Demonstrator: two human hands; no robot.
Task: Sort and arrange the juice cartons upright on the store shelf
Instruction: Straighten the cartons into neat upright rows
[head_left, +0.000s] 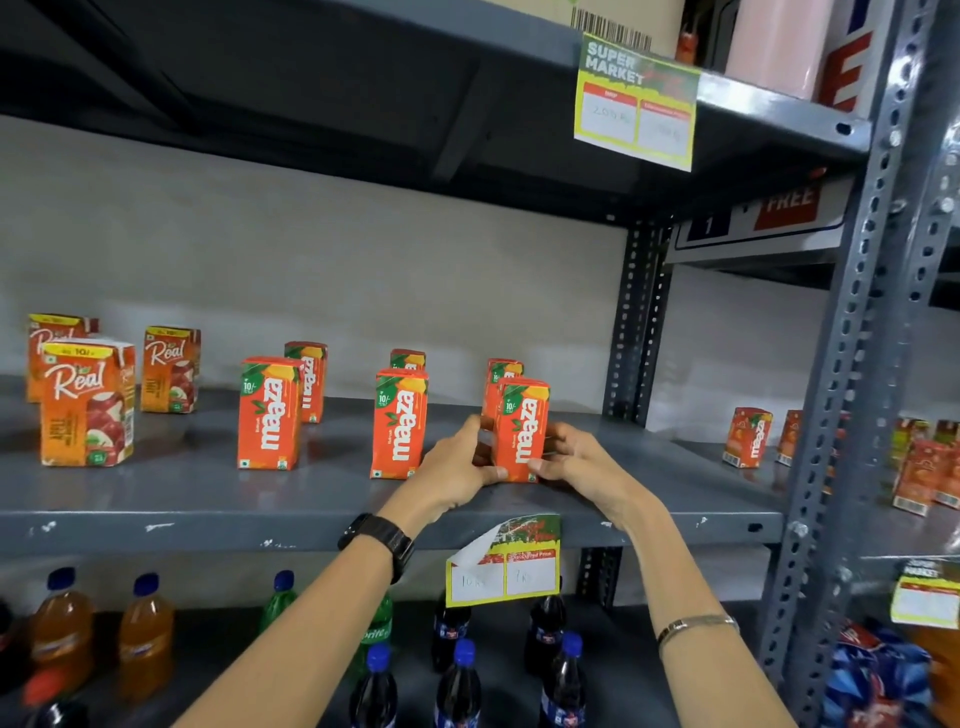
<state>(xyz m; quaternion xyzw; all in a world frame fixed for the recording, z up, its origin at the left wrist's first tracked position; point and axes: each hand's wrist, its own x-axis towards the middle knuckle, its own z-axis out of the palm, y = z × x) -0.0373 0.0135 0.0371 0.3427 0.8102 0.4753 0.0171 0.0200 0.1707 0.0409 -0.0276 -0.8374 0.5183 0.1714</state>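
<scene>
An orange Maaza juice carton (521, 428) stands upright on the grey shelf (208, 499) at the right of the row. My left hand (457, 465) grips its left side and my right hand (576, 460) its right side. Another Maaza carton (500, 374) stands just behind it. Two more pairs of Maaza cartons stand to the left, with fronts at carton (399, 423) and carton (270, 413). Three Real apple juice cartons, the nearest being carton (87, 402), stand at the far left.
A perforated metal upright (636, 317) closes the shelf's right end; more Maaza cartons (748, 436) sit in the neighbouring bay. A price tag (504, 561) hangs from the shelf's front edge. Drink bottles (460, 680) fill the shelf below. Another shelf (363, 130) hangs overhead.
</scene>
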